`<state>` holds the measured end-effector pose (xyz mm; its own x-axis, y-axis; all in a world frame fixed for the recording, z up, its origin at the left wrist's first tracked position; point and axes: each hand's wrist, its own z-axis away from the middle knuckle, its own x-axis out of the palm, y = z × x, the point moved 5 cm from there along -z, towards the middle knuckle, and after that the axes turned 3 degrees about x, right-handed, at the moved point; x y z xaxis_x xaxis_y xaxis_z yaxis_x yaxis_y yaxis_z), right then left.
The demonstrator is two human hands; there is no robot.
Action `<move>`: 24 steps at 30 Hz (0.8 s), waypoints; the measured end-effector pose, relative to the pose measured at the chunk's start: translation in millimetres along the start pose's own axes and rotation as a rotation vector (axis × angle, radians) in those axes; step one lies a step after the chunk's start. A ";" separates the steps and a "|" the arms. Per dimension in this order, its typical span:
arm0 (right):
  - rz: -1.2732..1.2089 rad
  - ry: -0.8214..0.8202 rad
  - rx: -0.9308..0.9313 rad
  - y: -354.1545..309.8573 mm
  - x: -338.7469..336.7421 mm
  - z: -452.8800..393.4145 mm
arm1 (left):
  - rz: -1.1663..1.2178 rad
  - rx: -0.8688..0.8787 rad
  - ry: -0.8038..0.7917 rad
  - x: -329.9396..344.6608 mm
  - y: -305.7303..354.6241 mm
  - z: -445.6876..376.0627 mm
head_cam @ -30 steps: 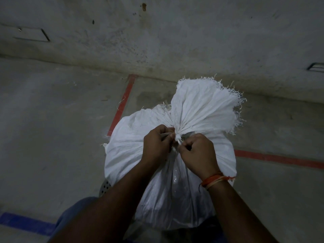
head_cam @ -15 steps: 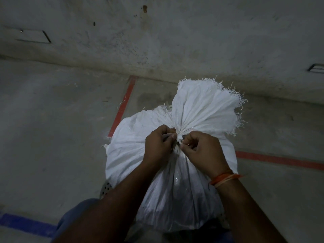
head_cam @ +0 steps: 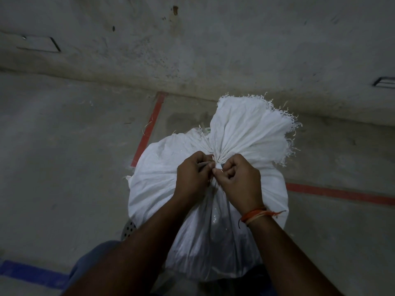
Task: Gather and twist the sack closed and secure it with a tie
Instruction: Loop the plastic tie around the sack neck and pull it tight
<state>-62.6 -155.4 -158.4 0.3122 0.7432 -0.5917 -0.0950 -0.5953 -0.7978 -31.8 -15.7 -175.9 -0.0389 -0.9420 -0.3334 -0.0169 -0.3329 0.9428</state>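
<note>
A full white woven sack (head_cam: 158, 180) stands on the concrete floor in front of me. Its mouth is gathered into a tight neck, and the frayed top (head_cam: 250, 127) fans out beyond it. A thin white tie (head_cam: 218, 166) sits at the neck between my hands. My left hand (head_cam: 192, 178) pinches one end of the tie with curled fingers on the neck's left side. My right hand (head_cam: 241, 180), an orange thread band at its wrist, pinches the other end on the right side. My fingers hide most of the tie.
A rough concrete wall (head_cam: 213, 50) rises just behind the sack. Red tape lines (head_cam: 149, 129) run across the floor left and right of the sack, and a blue line (head_cam: 32, 274) lies at lower left. A perforated round object (head_cam: 128, 228) peeks out under the sack's left side.
My right hand has shifted slightly up and closer to the neck. Both hands keep pinching the tie; the sack has not moved.
</note>
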 end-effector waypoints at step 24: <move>-0.141 -0.182 -0.004 12.0 6.3 -12.6 | -0.010 0.003 -0.021 0.1 -0.3 -1.9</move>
<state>-49.9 -161.7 -170.3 0.1463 0.8619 -0.4855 -0.0589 -0.4824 -0.8740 -29.9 -15.8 -176.2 -0.0593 -0.9377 -0.3424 -0.0202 -0.3419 0.9395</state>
